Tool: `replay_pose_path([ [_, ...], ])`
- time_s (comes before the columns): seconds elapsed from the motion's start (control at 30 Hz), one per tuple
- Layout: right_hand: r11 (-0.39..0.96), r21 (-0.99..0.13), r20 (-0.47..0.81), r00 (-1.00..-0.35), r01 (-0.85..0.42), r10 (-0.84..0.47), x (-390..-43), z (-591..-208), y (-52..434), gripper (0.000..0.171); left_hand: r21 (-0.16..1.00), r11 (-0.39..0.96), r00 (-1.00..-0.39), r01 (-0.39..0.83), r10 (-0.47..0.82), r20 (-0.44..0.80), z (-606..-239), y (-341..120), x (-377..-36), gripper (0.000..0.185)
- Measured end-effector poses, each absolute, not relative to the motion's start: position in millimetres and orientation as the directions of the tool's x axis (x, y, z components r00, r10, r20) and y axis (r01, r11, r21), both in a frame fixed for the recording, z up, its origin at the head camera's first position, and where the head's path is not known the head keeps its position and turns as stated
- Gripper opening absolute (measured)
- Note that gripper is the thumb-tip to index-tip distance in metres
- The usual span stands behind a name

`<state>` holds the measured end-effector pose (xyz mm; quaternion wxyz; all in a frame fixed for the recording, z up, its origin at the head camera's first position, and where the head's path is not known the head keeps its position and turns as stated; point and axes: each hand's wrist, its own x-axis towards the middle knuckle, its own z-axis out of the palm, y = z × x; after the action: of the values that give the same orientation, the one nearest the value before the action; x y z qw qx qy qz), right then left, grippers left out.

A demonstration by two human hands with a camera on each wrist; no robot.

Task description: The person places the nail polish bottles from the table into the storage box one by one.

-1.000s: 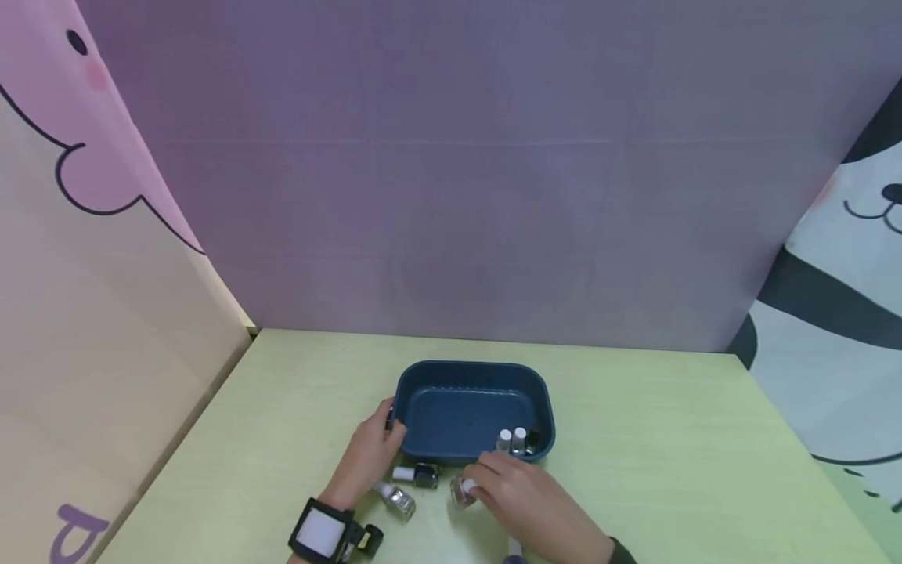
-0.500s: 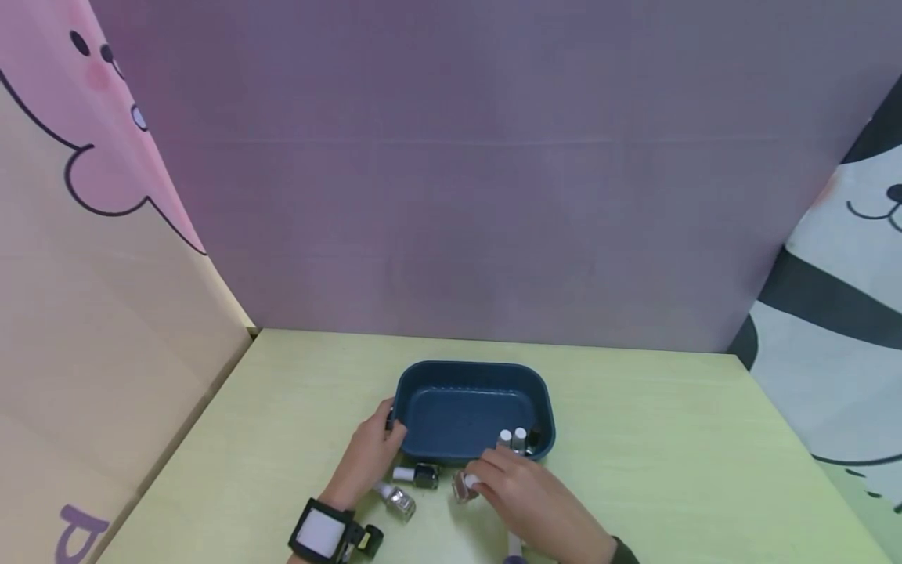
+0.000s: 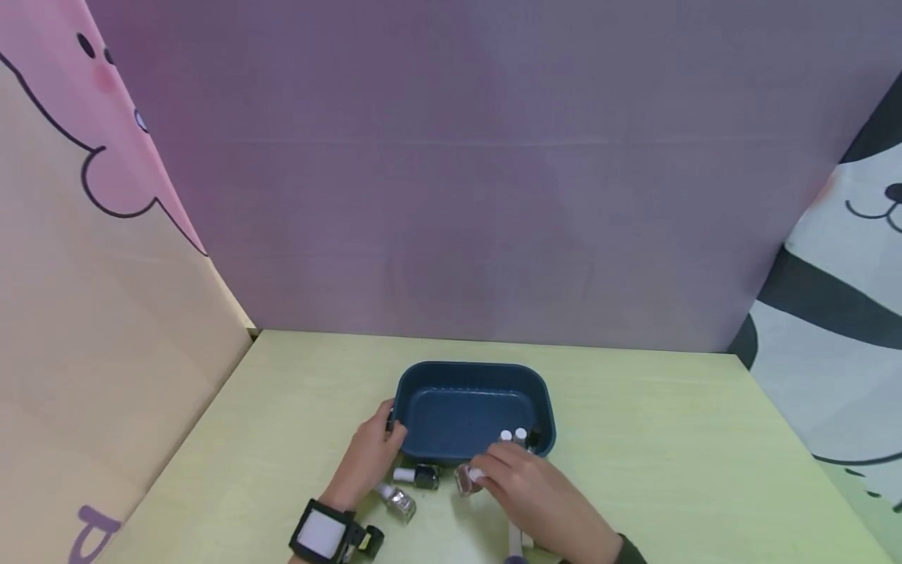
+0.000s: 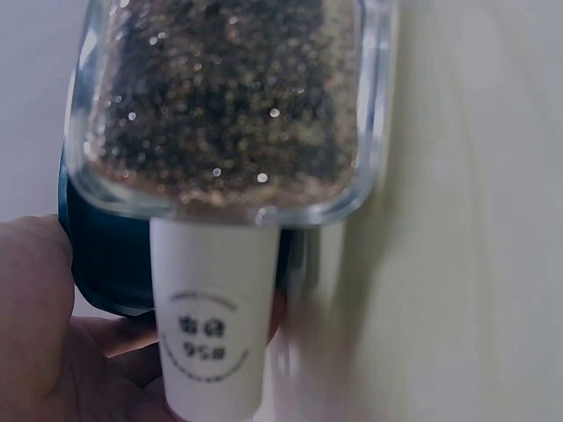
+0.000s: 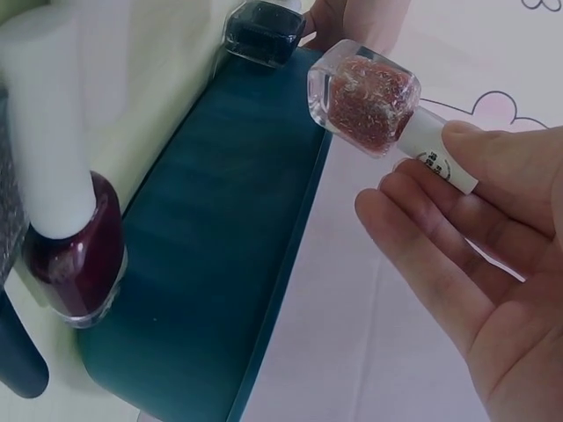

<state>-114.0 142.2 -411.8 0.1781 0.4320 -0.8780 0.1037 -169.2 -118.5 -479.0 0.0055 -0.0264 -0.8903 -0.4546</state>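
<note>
Right hand (image 3: 524, 493) pinches a glitter polish bottle (image 5: 365, 95) by its white cap, just off the blue tray (image 3: 423, 384), near side. Left hand (image 3: 366, 458) has fingers curled on the tray's corner. Left wrist view is mostly blocked by a blurry gold-glitter bottle (image 4: 229, 97) lying on the surface.

Soft, even, shadowless light; the head view bends at its edges, and both wrist views blur close up.

A staged recording booth: pale green table (image 3: 282, 407) boxed in by purple backdrop (image 3: 451, 172) and cartoon-printed panels (image 3: 77, 258)
</note>
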Motion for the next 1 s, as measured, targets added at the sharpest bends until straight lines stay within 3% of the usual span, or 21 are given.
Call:
replay_pose_path([
  [0.37,0.625,-0.023,0.346,-0.593,-0.780,-0.727,-114.6,-408.6,145.1,0.017,0.803,0.594,-0.999,0.041,0.032,0.028,-479.8,-117.8,-168.5,0.049],
  [1.0,0.603,0.077,0.432,-0.519,-0.794,-0.738,-120.0,-410.2,149.1,0.014,0.810,0.585,-0.999,0.045,0.037,0.029,-478.7,-118.0,-168.2,0.049],
])
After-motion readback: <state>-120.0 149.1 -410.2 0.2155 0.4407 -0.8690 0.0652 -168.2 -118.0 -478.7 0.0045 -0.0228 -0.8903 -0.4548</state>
